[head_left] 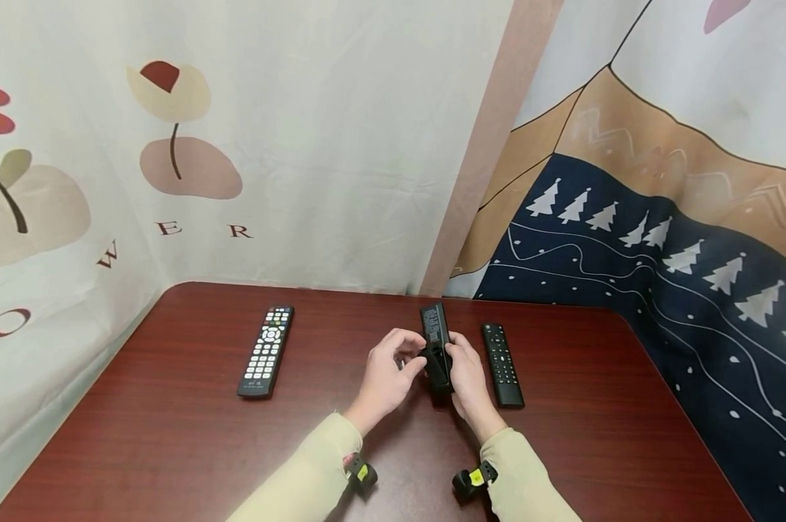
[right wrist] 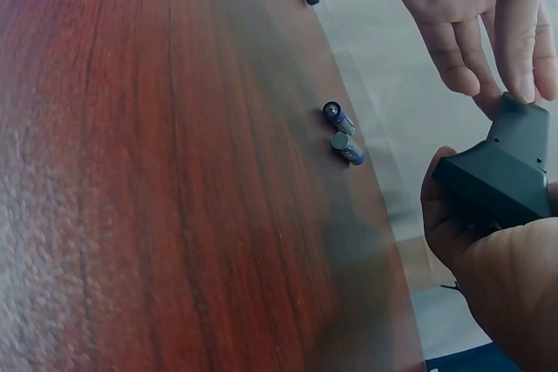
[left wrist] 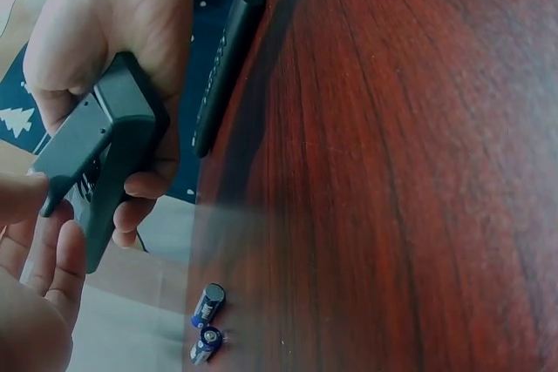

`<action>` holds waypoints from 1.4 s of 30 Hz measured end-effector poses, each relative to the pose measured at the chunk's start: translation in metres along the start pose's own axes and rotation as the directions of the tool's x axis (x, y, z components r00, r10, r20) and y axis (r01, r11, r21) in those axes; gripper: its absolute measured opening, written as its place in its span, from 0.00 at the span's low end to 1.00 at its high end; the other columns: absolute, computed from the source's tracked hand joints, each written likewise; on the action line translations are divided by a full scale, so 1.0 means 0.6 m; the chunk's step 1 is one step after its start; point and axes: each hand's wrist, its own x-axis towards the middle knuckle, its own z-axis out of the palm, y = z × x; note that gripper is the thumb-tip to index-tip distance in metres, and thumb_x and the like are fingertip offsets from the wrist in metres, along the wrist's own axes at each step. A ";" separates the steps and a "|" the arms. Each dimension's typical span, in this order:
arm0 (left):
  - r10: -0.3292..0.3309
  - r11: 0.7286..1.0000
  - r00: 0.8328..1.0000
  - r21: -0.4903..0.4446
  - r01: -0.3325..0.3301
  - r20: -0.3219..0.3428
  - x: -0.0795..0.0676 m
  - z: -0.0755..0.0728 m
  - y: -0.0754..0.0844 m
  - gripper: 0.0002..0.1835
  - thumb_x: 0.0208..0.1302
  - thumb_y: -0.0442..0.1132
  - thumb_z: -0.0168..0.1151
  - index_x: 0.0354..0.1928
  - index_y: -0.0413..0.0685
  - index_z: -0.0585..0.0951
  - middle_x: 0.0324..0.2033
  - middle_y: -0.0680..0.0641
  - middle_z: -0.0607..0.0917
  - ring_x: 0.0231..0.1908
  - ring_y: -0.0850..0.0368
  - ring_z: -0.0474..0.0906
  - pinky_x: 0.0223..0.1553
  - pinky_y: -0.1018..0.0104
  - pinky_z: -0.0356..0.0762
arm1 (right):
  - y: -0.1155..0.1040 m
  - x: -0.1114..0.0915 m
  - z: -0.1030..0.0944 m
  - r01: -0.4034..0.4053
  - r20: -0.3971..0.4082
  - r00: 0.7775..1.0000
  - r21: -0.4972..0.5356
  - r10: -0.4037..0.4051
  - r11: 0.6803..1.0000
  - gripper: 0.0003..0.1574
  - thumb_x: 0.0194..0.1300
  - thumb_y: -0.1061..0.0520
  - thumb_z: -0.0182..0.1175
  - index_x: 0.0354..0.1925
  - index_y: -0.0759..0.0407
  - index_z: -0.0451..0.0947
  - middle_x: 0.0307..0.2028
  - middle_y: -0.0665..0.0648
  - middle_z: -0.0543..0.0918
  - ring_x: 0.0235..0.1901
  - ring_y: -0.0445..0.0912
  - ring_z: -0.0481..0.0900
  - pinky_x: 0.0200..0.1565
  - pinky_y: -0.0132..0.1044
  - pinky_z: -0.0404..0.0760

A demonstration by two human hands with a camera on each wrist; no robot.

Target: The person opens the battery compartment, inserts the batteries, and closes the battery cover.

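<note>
Grasping a black remote (head_left: 436,328), back upward, above the worktop (head_left: 171,442) with the right hand's (head_left: 468,377) fingers; pinching its apparent battery cover (left wrist: 71,151) with the left hand's (head_left: 386,373). Held between a white-buttoned remote (head_left: 265,351) and a slim remote (head_left: 502,366), with two batteries (right wrist: 349,151) lying close together.

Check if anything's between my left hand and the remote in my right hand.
Nothing visible: your left hand pinches what looks like the lifted cover of the remote, which your right hand grips. Both batteries lie aside on the table.
</note>
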 end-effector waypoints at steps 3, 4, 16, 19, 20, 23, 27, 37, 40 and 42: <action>-0.017 0.999 1.000 -0.040 0.017 -0.010 0.000 -0.002 0.000 0.13 0.61 0.23 0.69 0.45 0.43 0.84 0.41 0.46 0.86 0.38 0.50 0.82 0.38 0.68 0.78 | 0.002 0.000 0.001 -0.001 0.007 1.000 0.011 0.001 1.000 0.25 0.78 0.60 0.38 0.64 0.71 0.70 0.43 0.60 0.82 0.34 0.46 0.82 0.36 0.38 0.84; -0.024 0.998 1.000 -0.052 0.024 -0.011 0.000 -0.003 0.000 0.13 0.61 0.22 0.69 0.45 0.43 0.84 0.41 0.46 0.86 0.38 0.50 0.83 0.39 0.68 0.79 | 0.002 0.000 0.001 -0.001 0.009 1.000 0.013 0.001 1.000 0.25 0.78 0.60 0.38 0.64 0.71 0.70 0.43 0.60 0.82 0.33 0.46 0.82 0.35 0.38 0.84; -0.074 0.995 0.997 -0.071 0.072 -0.017 0.005 -0.026 -0.002 0.11 0.61 0.19 0.66 0.44 0.37 0.82 0.39 0.40 0.86 0.34 0.54 0.82 0.35 0.71 0.81 | 0.000 -0.004 0.003 0.008 0.013 1.000 0.002 -0.008 1.000 0.24 0.78 0.61 0.37 0.62 0.70 0.70 0.55 0.74 0.82 0.39 0.43 0.83 0.37 0.33 0.81; -0.068 0.997 0.997 -0.036 0.068 -0.019 0.006 -0.036 -0.006 0.11 0.62 0.20 0.66 0.44 0.36 0.83 0.40 0.41 0.87 0.36 0.54 0.82 0.37 0.70 0.81 | -0.001 -0.005 0.002 0.026 0.039 0.999 0.023 -0.027 0.999 0.24 0.78 0.61 0.35 0.62 0.71 0.68 0.56 0.77 0.80 0.39 0.45 0.85 0.36 0.36 0.84; -0.066 0.998 0.998 -0.019 0.066 -0.019 0.007 -0.039 -0.006 0.10 0.62 0.21 0.66 0.44 0.36 0.83 0.41 0.41 0.87 0.37 0.53 0.82 0.38 0.70 0.81 | -0.001 -0.004 0.002 0.029 0.046 0.998 0.033 -0.031 0.999 0.24 0.78 0.61 0.35 0.62 0.71 0.68 0.56 0.78 0.79 0.39 0.46 0.86 0.37 0.37 0.85; -0.068 0.997 0.997 0.023 0.068 -0.023 0.007 -0.050 -0.010 0.10 0.63 0.22 0.66 0.45 0.37 0.83 0.41 0.42 0.88 0.38 0.53 0.82 0.39 0.70 0.80 | -0.001 -0.004 0.001 0.033 0.062 0.997 0.048 -0.036 0.998 0.24 0.78 0.61 0.34 0.63 0.70 0.67 0.56 0.78 0.78 0.39 0.47 0.86 0.37 0.38 0.86; -0.062 0.996 0.998 0.068 0.064 -0.031 0.008 -0.064 -0.017 0.10 0.63 0.23 0.66 0.44 0.39 0.84 0.41 0.40 0.88 0.38 0.52 0.83 0.40 0.68 0.80 | -0.001 -0.002 0.000 0.022 0.057 0.998 0.057 -0.025 0.998 0.24 0.78 0.61 0.34 0.63 0.70 0.67 0.56 0.77 0.78 0.38 0.45 0.85 0.36 0.37 0.86; -0.091 0.986 0.995 0.138 0.096 -0.044 0.013 -0.086 -0.029 0.09 0.63 0.23 0.67 0.44 0.38 0.84 0.40 0.44 0.89 0.38 0.52 0.83 0.39 0.69 0.79 | -0.001 -0.001 0.003 0.005 0.054 0.999 0.057 -0.009 0.998 0.25 0.78 0.62 0.33 0.64 0.71 0.66 0.57 0.77 0.78 0.38 0.45 0.85 0.36 0.36 0.85; -0.090 0.983 0.995 0.159 0.096 -0.044 0.014 -0.089 -0.035 0.09 0.62 0.23 0.66 0.44 0.37 0.84 0.39 0.43 0.89 0.39 0.52 0.84 0.39 0.68 0.79 | -0.002 -0.001 0.003 0.005 0.056 0.998 0.058 -0.008 0.998 0.25 0.79 0.62 0.33 0.64 0.71 0.66 0.57 0.77 0.77 0.38 0.45 0.85 0.36 0.36 0.85; -0.093 0.980 0.995 0.172 0.099 -0.043 0.015 -0.091 -0.038 0.09 0.62 0.23 0.66 0.43 0.37 0.84 0.39 0.44 0.89 0.39 0.52 0.84 0.40 0.68 0.80 | -0.001 -0.002 0.003 0.003 0.054 0.999 0.061 -0.006 0.998 0.25 0.79 0.62 0.33 0.64 0.71 0.66 0.57 0.77 0.78 0.38 0.45 0.85 0.36 0.36 0.85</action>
